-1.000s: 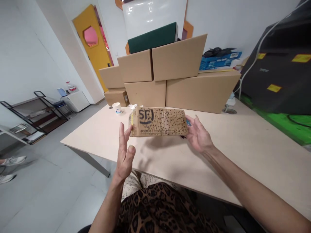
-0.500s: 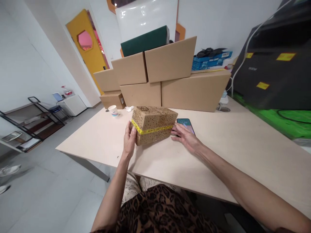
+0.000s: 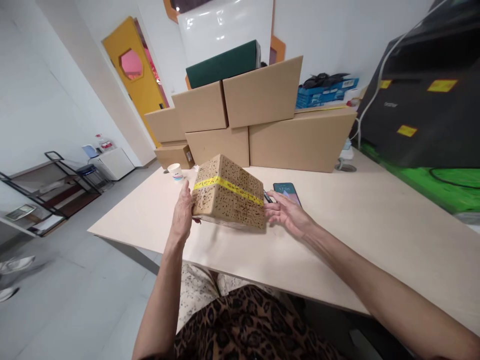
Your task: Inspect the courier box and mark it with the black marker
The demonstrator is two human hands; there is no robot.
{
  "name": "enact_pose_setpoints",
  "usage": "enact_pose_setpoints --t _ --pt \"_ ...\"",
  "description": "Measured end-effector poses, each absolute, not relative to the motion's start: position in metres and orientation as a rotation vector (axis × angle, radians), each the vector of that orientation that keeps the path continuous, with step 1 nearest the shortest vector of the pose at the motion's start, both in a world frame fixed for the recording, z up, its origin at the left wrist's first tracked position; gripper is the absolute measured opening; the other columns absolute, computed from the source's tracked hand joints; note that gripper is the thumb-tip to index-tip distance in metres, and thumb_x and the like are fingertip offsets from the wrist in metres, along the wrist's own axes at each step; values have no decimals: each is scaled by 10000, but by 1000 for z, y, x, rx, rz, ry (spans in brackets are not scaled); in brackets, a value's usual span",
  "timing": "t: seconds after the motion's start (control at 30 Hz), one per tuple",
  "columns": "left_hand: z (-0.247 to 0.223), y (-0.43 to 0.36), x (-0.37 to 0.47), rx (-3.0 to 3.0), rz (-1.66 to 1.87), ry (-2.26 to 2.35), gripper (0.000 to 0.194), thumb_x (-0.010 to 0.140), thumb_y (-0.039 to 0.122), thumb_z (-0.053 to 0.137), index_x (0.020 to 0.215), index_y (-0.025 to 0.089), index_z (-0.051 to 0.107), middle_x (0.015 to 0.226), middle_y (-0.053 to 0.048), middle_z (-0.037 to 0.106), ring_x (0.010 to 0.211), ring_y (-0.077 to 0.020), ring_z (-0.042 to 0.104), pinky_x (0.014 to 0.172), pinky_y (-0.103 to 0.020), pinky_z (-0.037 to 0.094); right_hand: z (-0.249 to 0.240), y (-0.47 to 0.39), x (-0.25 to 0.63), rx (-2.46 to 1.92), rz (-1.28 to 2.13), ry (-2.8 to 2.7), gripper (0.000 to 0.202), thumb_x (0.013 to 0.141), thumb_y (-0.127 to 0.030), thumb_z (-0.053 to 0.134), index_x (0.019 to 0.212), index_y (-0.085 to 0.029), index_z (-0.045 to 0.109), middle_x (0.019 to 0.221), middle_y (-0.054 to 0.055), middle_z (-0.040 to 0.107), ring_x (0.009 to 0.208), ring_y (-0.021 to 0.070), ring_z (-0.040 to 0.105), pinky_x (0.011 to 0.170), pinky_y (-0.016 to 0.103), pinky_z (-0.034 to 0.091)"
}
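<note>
A cardboard box (image 3: 234, 202) with dark speckled marks and a yellow tape band is tilted over the table, between my two hands. My left hand (image 3: 183, 212) presses against its left end, with fingertips reaching underneath. At the right end, the fingers of my right hand (image 3: 287, 212) meet the box's edge and are partly hidden by it. A slim dark stick-like thing (image 3: 267, 196) shows beside my right index finger; whether it is held or lying on the table cannot be told. Just behind that hand lies a phone (image 3: 284, 188) with its screen lit.
Across the back of the pale table (image 3: 352, 230), large cardboard boxes (image 3: 262, 95) are stacked, with a green binder (image 3: 225, 64) on top. A paper cup (image 3: 175, 172) stands at the back left. To the right is a big black case (image 3: 416, 110).
The speckled box has turned and tipped, so its yellow band now slopes down to the right. My left hand has shifted left with it; my right hand has barely moved.
</note>
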State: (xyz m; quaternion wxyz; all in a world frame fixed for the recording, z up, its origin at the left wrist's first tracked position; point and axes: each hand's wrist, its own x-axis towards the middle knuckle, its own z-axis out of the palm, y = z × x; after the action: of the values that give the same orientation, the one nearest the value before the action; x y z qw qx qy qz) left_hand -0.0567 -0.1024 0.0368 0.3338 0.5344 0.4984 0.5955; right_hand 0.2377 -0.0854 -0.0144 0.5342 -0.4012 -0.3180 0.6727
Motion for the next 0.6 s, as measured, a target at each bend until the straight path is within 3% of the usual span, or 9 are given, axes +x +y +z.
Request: enact_pose_setpoints --t 0.07,0.13,0.2,0.27,0.37,0.43,0.47,0.53,0.6 --pt "42 -108 -51 1380 1564 1293 1004 849 923 464 1617 278 467 1667 -210 451 889 -236 713 488 -258 460 -18 -86 235 -992 1650 -777 241 905 -356 764 1059 -232 626 694 -1 683 505 143 637 432 233 542" --pt "44 -110 -45 1408 1600 1234 943 875 912 426 1574 288 529 1622 -184 521 871 -227 695 541 -287 489 -25 -86 232 -1026 1686 -842 207 892 -344 779 1005 -227 653 680 -16 661 486 118 596 433 216 523" --pt "44 -110 -38 1478 1615 1188 852 896 868 477 1515 294 597 1537 -146 614 1002 -282 708 672 -350 561 -33 -84 230 -1079 1666 -969 218 867 -359 804 995 -218 699 721 -4 681 499 106 572 433 209 496" --pt "40 -108 -33 1577 1612 1180 770 905 808 560 1463 284 640 1514 -125 631 1264 -347 647 920 -434 584 -42 -81 231 -1143 1553 -1128 298 847 -447 816 1025 -220 740 822 30 734 578 137 615 471 241 515" --pt "29 -106 -24 1713 1554 1142 728 915 730 635 1484 277 605 1615 -123 533 1515 -371 450 1199 -525 434 -49 -80 232 -1085 1319 -1293 510 851 -665 751 1152 -253 752 1184 97 778 1031 270 728 821 398 629" --pt "18 -106 -17 1761 1473 1040 755 928 676 658 1569 315 489 1680 -122 447 1540 -371 424 1223 -550 409 -47 -85 231 -926 1246 -1356 660 861 -750 693 1334 -289 685 1485 92 660 1383 323 590 1128 509 508" --pt "12 -107 -12 1772 1435 965 779 939 642 665 1610 344 406 1704 -118 408 1542 -365 427 1230 -560 402 -44 -89 230 -837 1244 -1394 724 868 -752 686 1432 -304 618 1574 84 589 1470 327 517 1204 532 434" --pt "2 -106 -2 1805 1464 872 781 950 581 687 1617 374 337 1740 -116 331 1573 -353 389 1260 -577 359 -35 -98 224 -689 1262 -1477 812 884 -701 710 1558 -307 485 1631 93 528 1507 327 479 1237 538 397" --pt "-6 -105 8 1863 1563 839 765 929 535 738 1572 378 355 1781 -111 212 1628 -350 283 1296 -591 289 -28 -105 217 -623 1246 -1519 825 895 -653 728 1573 -271 453 1590 127 564 1452 332 539 1196 527 454"
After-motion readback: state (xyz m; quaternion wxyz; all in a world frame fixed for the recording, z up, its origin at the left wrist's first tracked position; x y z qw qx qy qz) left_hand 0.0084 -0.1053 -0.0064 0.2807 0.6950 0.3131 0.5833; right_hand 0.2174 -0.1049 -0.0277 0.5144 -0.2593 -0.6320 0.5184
